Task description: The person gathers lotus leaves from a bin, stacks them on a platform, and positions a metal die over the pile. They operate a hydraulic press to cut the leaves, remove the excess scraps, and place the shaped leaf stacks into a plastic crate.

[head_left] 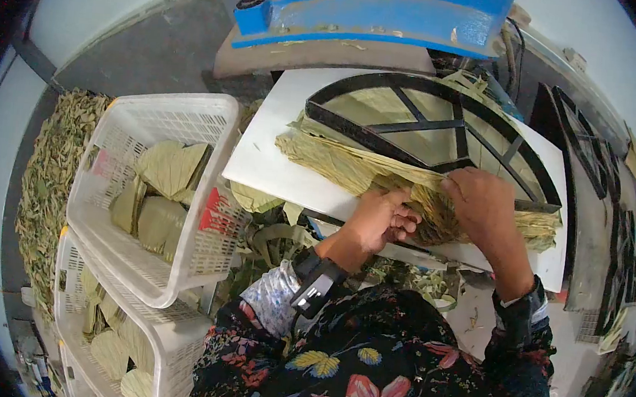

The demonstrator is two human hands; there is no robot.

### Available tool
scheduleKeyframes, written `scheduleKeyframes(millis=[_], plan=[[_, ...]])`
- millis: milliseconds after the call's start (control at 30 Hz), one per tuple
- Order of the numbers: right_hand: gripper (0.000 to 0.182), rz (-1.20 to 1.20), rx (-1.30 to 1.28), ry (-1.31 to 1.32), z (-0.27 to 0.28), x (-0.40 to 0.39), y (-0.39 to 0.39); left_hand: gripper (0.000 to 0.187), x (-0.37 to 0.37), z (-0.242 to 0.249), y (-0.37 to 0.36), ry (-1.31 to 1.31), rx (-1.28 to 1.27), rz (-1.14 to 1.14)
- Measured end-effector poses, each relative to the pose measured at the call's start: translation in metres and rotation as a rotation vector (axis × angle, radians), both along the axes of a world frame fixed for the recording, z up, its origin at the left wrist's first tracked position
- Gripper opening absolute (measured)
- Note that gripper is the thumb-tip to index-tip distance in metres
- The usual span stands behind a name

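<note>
On a white board (258, 148) lies a stack of dried, yellow-green leaves (329, 162), folded and ragged along its near side. A black metal frame (423, 124), half-round with inner bars, rests on top of the leaves. My right hand (483, 209) is closed, its fingertips pinching the leaf edge just below the frame's near bar. To its left, my left hand (380, 219) has its fingers curled at the near edge of the same stack, against the crumpled leaves. Part of its grip is hidden behind the fingers.
A blue machine part (394, 20) stands beyond the board. White plastic baskets (226, 126) at the left hold cut leaf pieces (169, 170), and a heap of leaf scraps (51, 183) lies beside them. More black frames (584, 142) lean at the right. Leaf waste lies below the board.
</note>
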State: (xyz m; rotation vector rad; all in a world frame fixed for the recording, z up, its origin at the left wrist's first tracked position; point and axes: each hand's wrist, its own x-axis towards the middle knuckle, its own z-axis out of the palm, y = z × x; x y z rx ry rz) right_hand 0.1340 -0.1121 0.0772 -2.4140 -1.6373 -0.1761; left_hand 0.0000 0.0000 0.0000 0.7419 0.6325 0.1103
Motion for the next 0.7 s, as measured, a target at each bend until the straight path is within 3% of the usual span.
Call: scheduleKeyframes(millis=[200, 333, 500, 633, 700], plan=[[0.025, -0.036, -0.015, -0.03, 0.003, -0.002, -0.001, 0.031, -0.02, 0.02, -0.009, 0.078, 0.283, 0.041], [0.024, -0.01, 0.018, -0.051, 0.001, -0.002, 0.0, 0.031, -0.011, 0.023, -0.007, 0.07, 0.224, -0.09], [0.019, -0.043, -0.001, -0.009, 0.005, -0.007, 0.001, 0.026, 0.012, 0.004, -0.001, 0.001, -0.081, -0.101], [0.02, -0.075, -0.018, -0.02, 0.0, -0.011, 0.003, 0.022, 0.022, -0.009, 0.0, -0.042, -0.101, -0.127], [0.02, -0.102, -0.037, -0.028, -0.005, -0.01, 0.006, 0.021, 0.021, -0.01, -0.003, -0.097, 0.055, -0.132]])
